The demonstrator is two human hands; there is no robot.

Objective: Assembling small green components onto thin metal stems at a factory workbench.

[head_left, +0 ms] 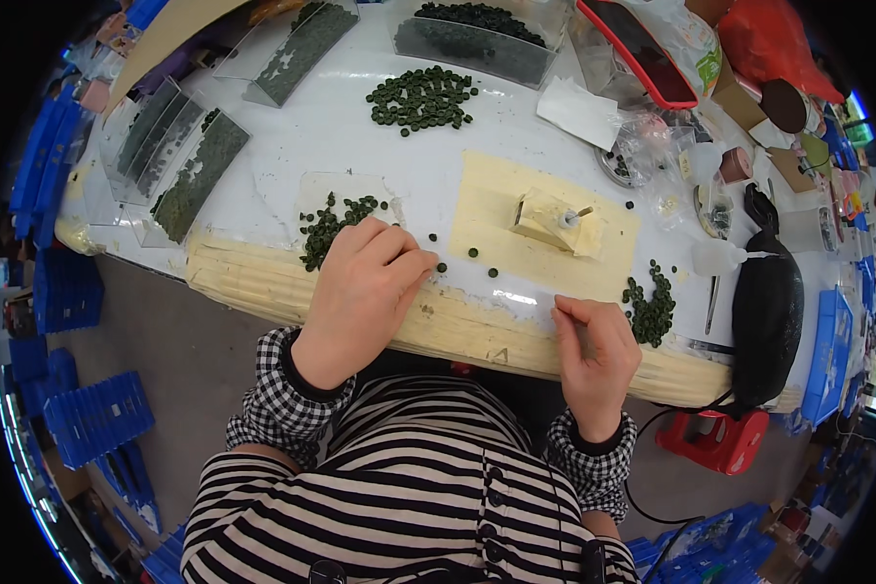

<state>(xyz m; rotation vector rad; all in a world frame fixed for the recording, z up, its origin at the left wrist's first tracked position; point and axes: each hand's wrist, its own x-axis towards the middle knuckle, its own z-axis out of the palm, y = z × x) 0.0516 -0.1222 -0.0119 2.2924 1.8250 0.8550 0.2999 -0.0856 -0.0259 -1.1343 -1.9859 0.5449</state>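
Note:
My left hand [365, 297] bends over the table's near edge, its thumb and fingers drawn together. A pile of small dark green round pieces [326, 229] lies just beyond it, and a few loose pieces [493, 273] are scattered to its right. Whatever sits between those fingertips is hidden. Thumb and forefinger of my right hand [599, 355] meet in a pinch above the edge; anything held there is too small to make out. To its right is another green pile [652, 311]. Between the hands, farther back, a small tape-covered block [555, 224] with a nozzle-like tip rests on yellow tape [482, 190].
A larger green heap [420, 100] lies farther back. Clear boxes of green pieces [200, 180] stand left and behind. At right are a red-cased phone [642, 54], a white squeeze bottle [718, 257], tweezers [712, 305] and a black wrapped object [767, 311]. Yellow padding [263, 282] lines the near edge.

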